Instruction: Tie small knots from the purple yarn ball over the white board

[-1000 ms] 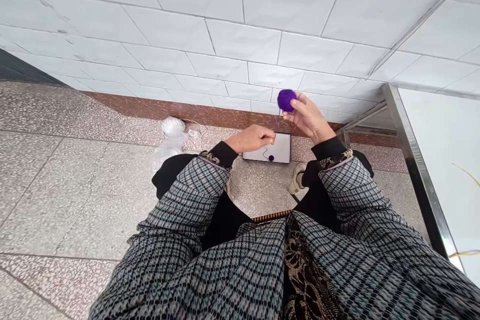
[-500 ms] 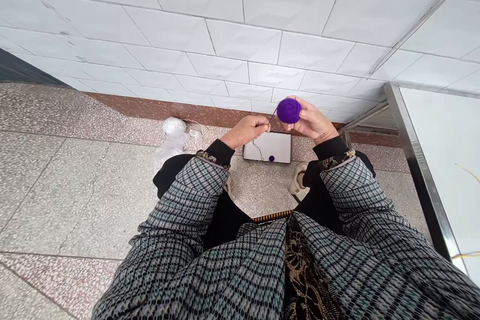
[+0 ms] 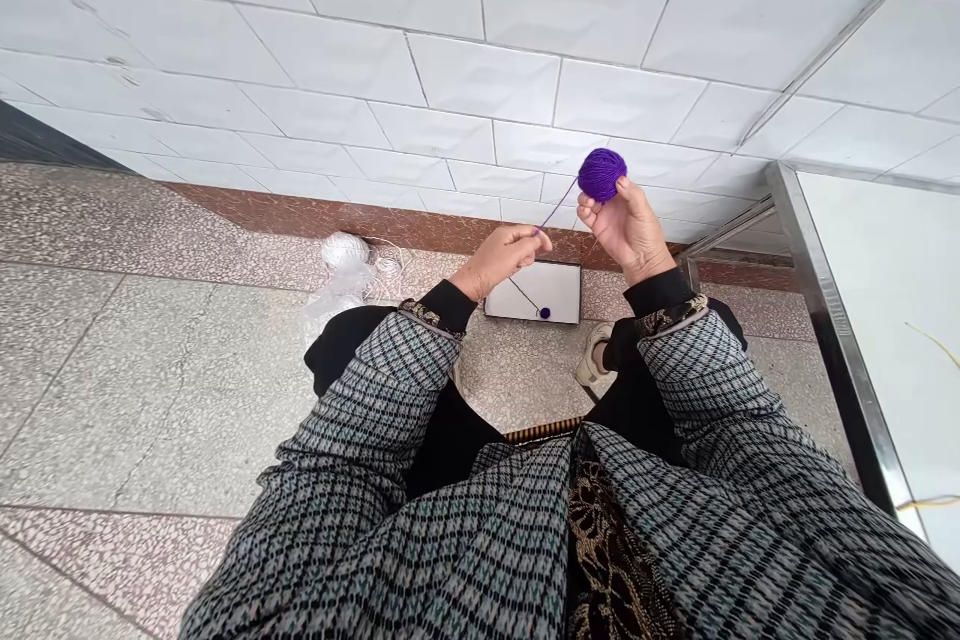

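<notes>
A purple ball of yarn (image 3: pixel 601 174) is held up in the fingers of my right hand (image 3: pixel 630 232). From it a taut purple strand (image 3: pixel 559 207) slants down to my left hand (image 3: pixel 504 259), whose thumb and forefinger pinch it. Below my hands, a shallow white tray with a dark rim (image 3: pixel 502 302) lies on the floor. Inside it sits a much smaller purple yarn ball (image 3: pixel 545 313), with a thin strand rising from it toward my left hand.
White yarn balls (image 3: pixel 346 250) and a clear plastic bag (image 3: pixel 341 290) lie on the floor to the left. The tiled wall (image 3: pixel 420 70) rises straight ahead. A white-topped table with a metal edge (image 3: pixel 829 305) stands at the right, a yellow strand (image 3: pixel 930 502) on it.
My right hand has moved up and slightly right with the yarn ball, and the strand between my hands is longer. The strand in the tray now looks straighter.
</notes>
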A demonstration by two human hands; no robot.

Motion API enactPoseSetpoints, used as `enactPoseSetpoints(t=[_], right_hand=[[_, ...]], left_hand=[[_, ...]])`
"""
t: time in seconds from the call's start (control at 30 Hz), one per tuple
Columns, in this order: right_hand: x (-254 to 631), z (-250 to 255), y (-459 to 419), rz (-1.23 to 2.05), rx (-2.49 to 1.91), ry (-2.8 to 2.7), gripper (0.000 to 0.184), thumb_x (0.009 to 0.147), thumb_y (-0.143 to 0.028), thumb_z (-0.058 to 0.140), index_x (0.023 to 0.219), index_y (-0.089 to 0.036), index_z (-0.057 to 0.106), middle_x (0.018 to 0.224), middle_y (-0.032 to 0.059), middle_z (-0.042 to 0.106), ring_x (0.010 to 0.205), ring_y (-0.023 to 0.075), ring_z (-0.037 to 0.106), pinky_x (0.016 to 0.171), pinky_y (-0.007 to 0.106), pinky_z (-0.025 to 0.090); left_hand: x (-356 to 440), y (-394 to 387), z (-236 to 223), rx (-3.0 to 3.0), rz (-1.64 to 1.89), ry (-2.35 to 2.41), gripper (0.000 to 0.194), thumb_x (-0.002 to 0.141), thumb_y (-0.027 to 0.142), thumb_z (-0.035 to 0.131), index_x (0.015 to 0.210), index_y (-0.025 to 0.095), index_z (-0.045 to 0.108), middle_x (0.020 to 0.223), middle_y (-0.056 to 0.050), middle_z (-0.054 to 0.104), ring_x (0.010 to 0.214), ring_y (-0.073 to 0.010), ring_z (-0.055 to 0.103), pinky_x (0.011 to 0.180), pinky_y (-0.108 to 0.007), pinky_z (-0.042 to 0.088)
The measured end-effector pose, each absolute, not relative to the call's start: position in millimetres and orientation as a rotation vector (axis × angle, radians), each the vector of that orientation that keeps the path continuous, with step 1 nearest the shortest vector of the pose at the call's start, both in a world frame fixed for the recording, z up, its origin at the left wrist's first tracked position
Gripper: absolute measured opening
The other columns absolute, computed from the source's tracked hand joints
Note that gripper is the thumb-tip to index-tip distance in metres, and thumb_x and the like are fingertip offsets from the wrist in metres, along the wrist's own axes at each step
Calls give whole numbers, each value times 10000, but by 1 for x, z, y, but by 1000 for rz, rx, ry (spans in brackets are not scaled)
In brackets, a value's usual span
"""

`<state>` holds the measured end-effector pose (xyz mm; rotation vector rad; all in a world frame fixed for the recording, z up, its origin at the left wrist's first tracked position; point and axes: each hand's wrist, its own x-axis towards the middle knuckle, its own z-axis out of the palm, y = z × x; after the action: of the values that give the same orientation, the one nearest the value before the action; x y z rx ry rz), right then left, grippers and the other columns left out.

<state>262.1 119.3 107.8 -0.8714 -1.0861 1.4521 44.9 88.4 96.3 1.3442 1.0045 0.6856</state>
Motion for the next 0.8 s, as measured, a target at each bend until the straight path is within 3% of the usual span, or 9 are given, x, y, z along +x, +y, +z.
enactPoseSetpoints(t=[0.17, 0.33, 0.4, 0.47, 0.53, 0.57, 0.67, 0.73, 0.8], right_hand=[[261, 122, 115, 1346, -1015, -1161, 668, 858, -780, 718, 1288, -288, 580, 1255, 110, 627, 1060, 235, 650, 758, 324, 642], [264, 127, 118, 1299, -994, -1131, 637, 901, -746, 692, 1338, -291, 598, 1313, 119, 616, 1084, 247, 661, 762, 344, 649], [266, 127, 119, 1327, -940, -1144, 659, 885, -742, 721, 1368, -312, 593, 1302, 116, 619, 1082, 255, 662, 756, 357, 649], [267, 128, 119, 1320, -978, -1175, 684, 870, -752, 730, 1380, -322, 578, 1302, 114, 620, 1075, 253, 665, 742, 349, 645], [265, 127, 117, 1309, -1055, -1202, 695, 854, -749, 750, 1369, -323, 561, 1291, 105, 623, 1047, 237, 669, 718, 325, 632], [263, 126, 115, 1330, -1071, -1212, 696, 839, -732, 780, 1353, -322, 555, 1272, 97, 628, 1020, 225, 670, 704, 313, 623], [252, 115, 113, 1498, -979, -1240, 706, 741, -627, 924, 1234, -298, 540, 1159, 58, 643, 894, 173, 656, 676, 284, 597], [243, 106, 112, 1598, -894, -1262, 727, 658, -563, 994, 1113, -272, 509, 1094, 26, 643, 832, 132, 645, 686, 260, 597], [236, 100, 112, 1642, -873, -1250, 716, 654, -519, 1003, 1076, -259, 487, 1035, -1, 639, 797, 111, 642, 694, 246, 597]], left_hand=[[45, 89, 97, 1176, 830, 1010, 196, 949, 395, 592, 967, 205, 636, 577, 86, 302, 490, -86, 191, 497, -250, 126], [45, 90, 93, 1142, 870, 1014, 180, 923, 392, 637, 932, 212, 628, 566, 95, 259, 488, -82, 162, 500, -250, 113], [44, 92, 87, 1156, 853, 1042, 184, 943, 375, 623, 882, 202, 629, 567, 92, 258, 488, -83, 186, 498, -243, 152], [41, 96, 78, 1214, 829, 1130, 190, 955, 329, 599, 839, 186, 646, 593, 58, 373, 514, -95, 322, 525, -245, 308], [36, 103, 70, 1355, 832, 1270, 126, 919, 240, 610, 889, 164, 706, 799, -38, 633, 734, -152, 594, 751, -318, 539], [34, 106, 67, 1454, 850, 1343, 151, 880, 190, 634, 982, 155, 740, 1019, -96, 724, 969, -206, 679, 950, -387, 572], [31, 111, 63, 1696, 953, 1334, 547, 809, 104, 661, 1351, 165, 695, 1547, -154, 621, 1499, -302, 517, 1302, -494, 387], [34, 110, 65, 1696, 993, 1113, 627, 851, 128, 652, 1475, 181, 612, 1570, -146, 619, 1502, -290, 534, 1289, -480, 416], [41, 107, 66, 1582, 977, 919, 573, 909, 196, 665, 1476, 180, 585, 1397, -135, 725, 1316, -259, 673, 1164, -437, 526]])
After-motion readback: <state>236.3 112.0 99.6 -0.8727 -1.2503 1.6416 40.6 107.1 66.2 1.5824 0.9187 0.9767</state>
